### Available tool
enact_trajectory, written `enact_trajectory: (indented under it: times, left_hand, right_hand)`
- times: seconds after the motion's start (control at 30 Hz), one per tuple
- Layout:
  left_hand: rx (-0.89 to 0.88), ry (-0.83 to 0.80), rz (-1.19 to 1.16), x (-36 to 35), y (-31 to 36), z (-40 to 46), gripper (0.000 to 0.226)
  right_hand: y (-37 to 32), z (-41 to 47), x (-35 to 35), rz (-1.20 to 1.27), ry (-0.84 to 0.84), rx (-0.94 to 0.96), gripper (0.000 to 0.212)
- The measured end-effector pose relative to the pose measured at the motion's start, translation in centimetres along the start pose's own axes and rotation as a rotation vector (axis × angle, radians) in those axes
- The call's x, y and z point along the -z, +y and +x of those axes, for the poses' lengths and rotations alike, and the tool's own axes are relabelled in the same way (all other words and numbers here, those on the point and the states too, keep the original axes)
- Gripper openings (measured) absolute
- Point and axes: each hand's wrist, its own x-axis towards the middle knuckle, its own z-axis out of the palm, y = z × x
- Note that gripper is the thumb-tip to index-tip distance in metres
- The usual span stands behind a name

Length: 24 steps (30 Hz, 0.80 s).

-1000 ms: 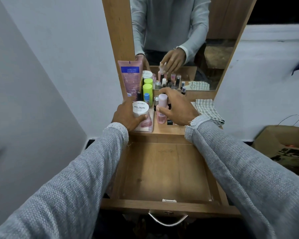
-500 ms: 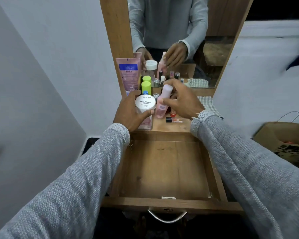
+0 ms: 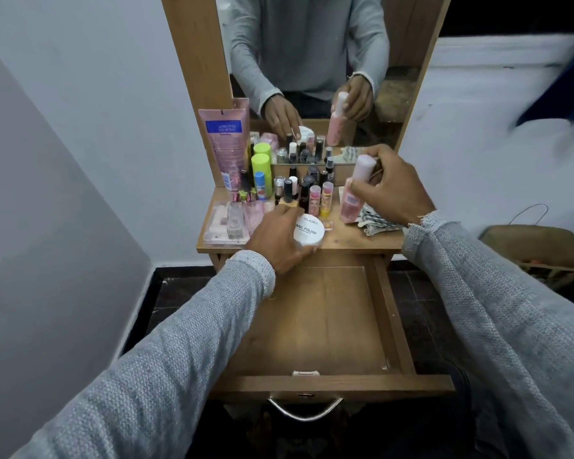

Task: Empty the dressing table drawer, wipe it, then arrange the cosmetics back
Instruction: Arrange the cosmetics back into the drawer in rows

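Above the open drawer (image 3: 315, 323), white jar (image 3: 309, 230) in left hand's (image 3: 275, 240) grip, pink bottle (image 3: 357, 190) in right hand's (image 3: 391, 188).

Lower body of the round white nail-polish-remover tub (image 3: 309, 230) hidden behind the left hand (image 3: 276, 238), middle of the pink pump bottle (image 3: 355, 190) covered by right-hand fingers (image 3: 367, 186), checked cloth (image 3: 375, 220) at the tabletop's right edge partly under that wrist, small labels among the clustered little bottles (image 3: 307, 188) unreadable, brown paper bag (image 3: 544, 246) cut by the right edge.
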Motion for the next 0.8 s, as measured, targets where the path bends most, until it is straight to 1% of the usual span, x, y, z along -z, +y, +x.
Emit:
enact_trajectory:
  times: [0.07, 0.17, 0.47, 0.6, 0.7, 0.8]
  left_hand:
    - [0.02, -0.04, 0.017, -0.7, 0.3, 0.0, 0.073]
    - [0.054, -0.058, 0.058, -1.3, 0.5, 0.1, 0.072]
    - [0.163, -0.037, 0.139, -2.0, 0.5, 0.7, 0.064]
    - [0.164, -0.031, 0.158, -2.1, 0.7, 0.7, 0.067]
    - [0.16, -0.016, 0.164, -2.0, 0.7, 0.5, 0.071]
    - [0.131, 0.031, 0.132, -1.4, 0.8, 0.5, 0.061]
  right_hand:
    - [0.6, -0.6, -0.4, -0.043, -0.028, 0.009, 0.042]
    - [1.5, -1.3, -1.0, -0.081, -0.063, 0.01, 0.041]
    - [2.4, -2.2, -2.0, -0.029, -0.04, 0.074, 0.038]
    - [2.5, -2.4, -2.1, -0.005, -0.021, 0.051, 0.042]
    - [2.6, -2.6, -2.2, 0.008, -0.041, 0.032, 0.046]
    - [2.9, -2.8, -2.2, 0.038, -0.049, 0.033, 0.051]
